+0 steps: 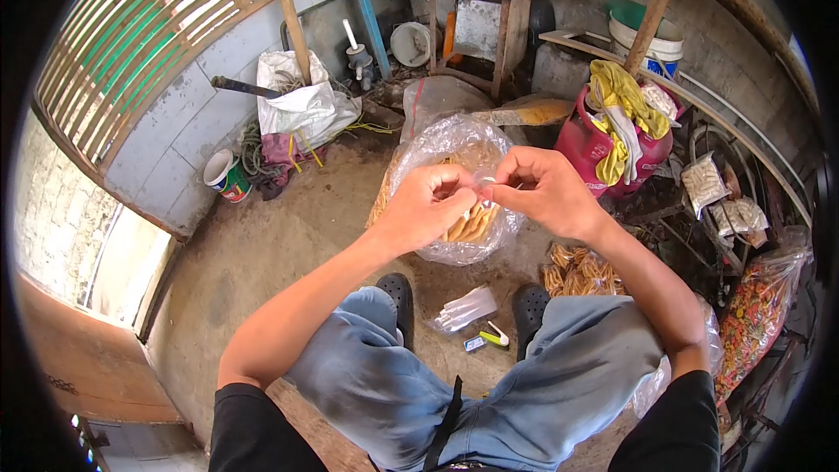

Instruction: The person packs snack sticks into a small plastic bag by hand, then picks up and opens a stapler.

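Worn floor [288, 245], green stapler [495, 337] lying between my shoes [530, 310]. Left hand [428, 210] and right hand [549, 188] nearly meet, thumbs and fingers pinched on thin clear plastic [483, 183], held up over a large bag [505, 240] of tan sticks [470, 227].

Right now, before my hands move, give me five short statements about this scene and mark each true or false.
1. The left hand and right hand are held close together. True.
2. The green stapler lies on the person's lap. False: it lies on the floor, between the shoes.
3. A yellow cloth hangs over the pink tub. True.
4. The feet are bare. False: they are in dark shoes.
5. The big clear bag has brown snacks in it. True.
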Demonstrator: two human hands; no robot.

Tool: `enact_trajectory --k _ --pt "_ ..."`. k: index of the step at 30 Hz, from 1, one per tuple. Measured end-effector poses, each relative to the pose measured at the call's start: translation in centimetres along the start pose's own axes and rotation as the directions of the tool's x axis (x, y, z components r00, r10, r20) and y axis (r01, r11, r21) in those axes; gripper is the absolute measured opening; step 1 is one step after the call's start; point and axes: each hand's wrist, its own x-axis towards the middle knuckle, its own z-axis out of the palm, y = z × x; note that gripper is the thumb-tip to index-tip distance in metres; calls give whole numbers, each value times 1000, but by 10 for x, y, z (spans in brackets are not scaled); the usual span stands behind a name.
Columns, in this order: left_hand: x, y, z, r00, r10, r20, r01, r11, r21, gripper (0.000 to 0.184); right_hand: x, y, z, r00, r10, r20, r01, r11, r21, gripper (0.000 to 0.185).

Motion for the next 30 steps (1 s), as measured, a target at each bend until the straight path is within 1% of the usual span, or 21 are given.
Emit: enact_trajectory --k 4,6,7,9,10,12,13,15,18,19,21,25,28,30 --pt "0 7 0 999 -43 -33 43 999 -5 16 2 3 3 1000 6 16 -7 998 65 11" --pt "1 4 -1 997 -55 -47 58 996 66 17 2 1 6 999 -34 19 31 988 153 10" --pt "3 1 -1 997 -55 -49 58 996 66 17 3 2 6 999 -34 21 30 988 152 10" --pt "5 -6 -2 999 -22 -30 21 999 -29 17 5 6 7 997 -77 10 75 985 153 10" --pt "4 -4 -3 999 -23 -31 22 999 -30 17 5 4 7 997 -76 11 74 985 153 10" --pt "2 6 -2 994 -92 -56 90 995 -45 16 3 -3 9 997 -51 -64 57 994 91 21" --pt "2 4 -2 994 -92 -56 89 995 -46 16 3 -3 9 997 -51 -64 57 994 91 21" --pt "4 -1 -2 997 -52 -61 43 991 -130 17 4 -2 10 991 -71 -114 81 994 79 33" --pt "5 -3 -5 999 -9 -46 3 991 -133 19 6 1 9 989 -75 -124 86 993 86 36" --pt "4 -2 -5 999 -10 -49 3 991 -133 19 6 2 8 990 -75 -121 86 993 86 36" --pt "1 3 -4 996 -78 -44 69 980 -189 20 7 3 7 990 -70 -125 83 992 100 36" --pt "2 1 -4 999 -38 -28 34 989 -147 21 9 6 7 992 -61 -108 76 988 135 38" --pt "2 0 -2 996 -39 -75 23 980 -199 22 9 9 9 995 -46 -84 58 988 142 37" --pt "2 3 -3 996 -68 -62 55 981 -187 23 10 11 8 998 -28 -52 29 999 23 28"
